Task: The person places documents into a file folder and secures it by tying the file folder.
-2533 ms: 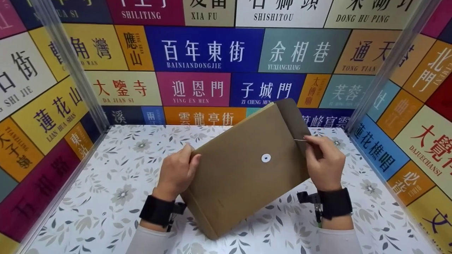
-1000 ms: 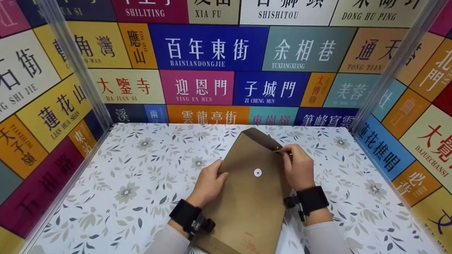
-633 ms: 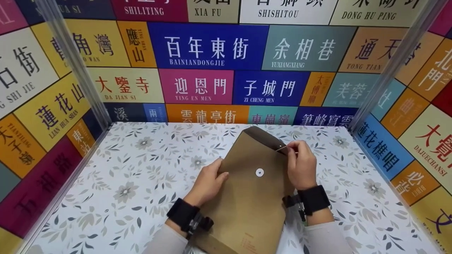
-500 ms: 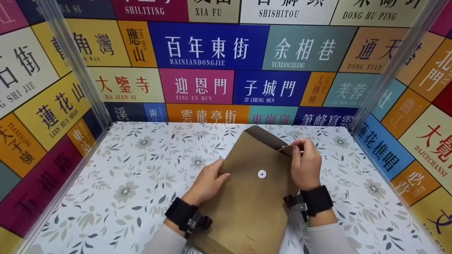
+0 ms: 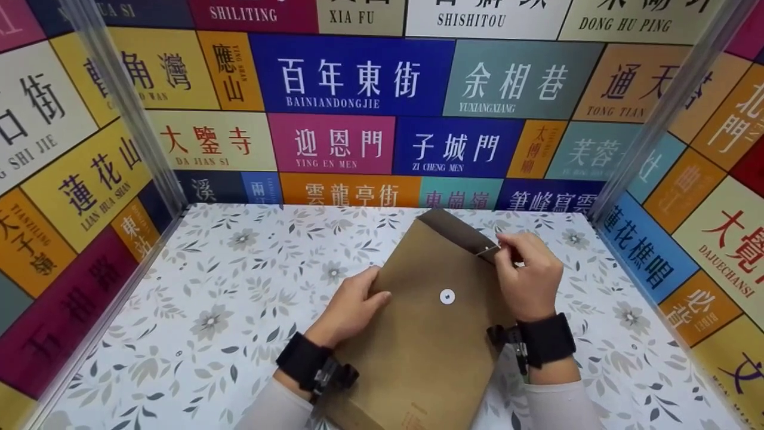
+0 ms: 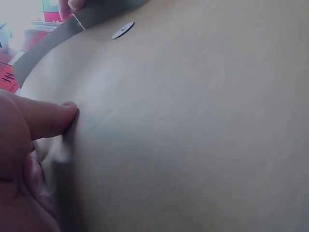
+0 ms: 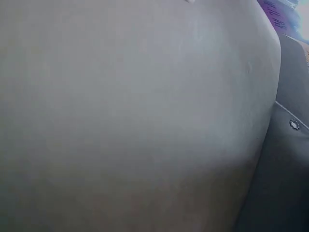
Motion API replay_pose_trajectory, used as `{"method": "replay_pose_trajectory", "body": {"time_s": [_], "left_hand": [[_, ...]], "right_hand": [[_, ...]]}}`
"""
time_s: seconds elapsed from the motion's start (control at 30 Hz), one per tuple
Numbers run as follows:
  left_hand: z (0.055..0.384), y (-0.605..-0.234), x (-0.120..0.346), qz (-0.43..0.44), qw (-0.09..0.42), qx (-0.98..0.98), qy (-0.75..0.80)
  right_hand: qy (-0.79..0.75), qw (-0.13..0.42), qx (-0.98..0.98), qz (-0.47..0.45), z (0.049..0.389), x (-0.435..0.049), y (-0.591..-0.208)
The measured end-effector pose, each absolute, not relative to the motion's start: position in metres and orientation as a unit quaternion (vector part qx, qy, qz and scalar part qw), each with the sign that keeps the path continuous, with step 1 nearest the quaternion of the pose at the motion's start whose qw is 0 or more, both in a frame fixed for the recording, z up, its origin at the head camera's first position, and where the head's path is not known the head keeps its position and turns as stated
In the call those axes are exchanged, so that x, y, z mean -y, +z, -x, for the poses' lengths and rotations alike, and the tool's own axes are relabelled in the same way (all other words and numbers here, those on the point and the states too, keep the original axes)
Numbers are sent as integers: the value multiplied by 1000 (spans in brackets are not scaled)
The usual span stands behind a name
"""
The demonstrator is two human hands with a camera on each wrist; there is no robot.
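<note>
A brown paper string-tie envelope (image 5: 418, 334) leans at a slant in front of me, its dark flap (image 5: 456, 230) bent back at the top. On its face sits a white round button (image 5: 447, 297). My left hand (image 5: 352, 304) grips the left edge, thumb (image 6: 50, 118) on the front and fingers behind. At the flap's right end my right hand (image 5: 528, 275) pinches a thin white string (image 5: 486, 250), which runs to the flap. In the right wrist view the string passes by a small metal eyelet (image 7: 294, 124) on the flap; the hand itself is out of that view.
The table (image 5: 179, 334) has a white cover with grey leaves and flowers. Behind it rises a wall (image 5: 352, 74) of coloured street-name panels, with clear upright corner strips (image 5: 134, 113) left and right. Black straps with small cameras sit on both wrists.
The envelope has swung from a sideways tilt to a steeper one and come lower. Over the last second my right hand has moved rightward with the string, while my left hand keeps its grip.
</note>
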State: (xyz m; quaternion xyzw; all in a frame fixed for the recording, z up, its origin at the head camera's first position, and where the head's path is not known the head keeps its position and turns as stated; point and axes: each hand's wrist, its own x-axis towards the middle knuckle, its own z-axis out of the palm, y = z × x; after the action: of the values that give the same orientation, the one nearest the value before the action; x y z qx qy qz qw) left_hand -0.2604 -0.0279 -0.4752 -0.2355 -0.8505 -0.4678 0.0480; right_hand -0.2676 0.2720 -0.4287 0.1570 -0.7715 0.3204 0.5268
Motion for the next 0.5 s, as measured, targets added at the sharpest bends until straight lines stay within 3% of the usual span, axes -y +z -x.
{"method": "replay_pose_trajectory", "body": {"time_s": [0.23, 0.5], "left_hand": [[259, -468, 32, 228, 83, 854, -461], [259, -467, 34, 222, 87, 856, -459]], "right_hand": [[410, 455, 775, -154, 266, -273, -425], [516, 381, 753, -148, 253, -258, -412]]}}
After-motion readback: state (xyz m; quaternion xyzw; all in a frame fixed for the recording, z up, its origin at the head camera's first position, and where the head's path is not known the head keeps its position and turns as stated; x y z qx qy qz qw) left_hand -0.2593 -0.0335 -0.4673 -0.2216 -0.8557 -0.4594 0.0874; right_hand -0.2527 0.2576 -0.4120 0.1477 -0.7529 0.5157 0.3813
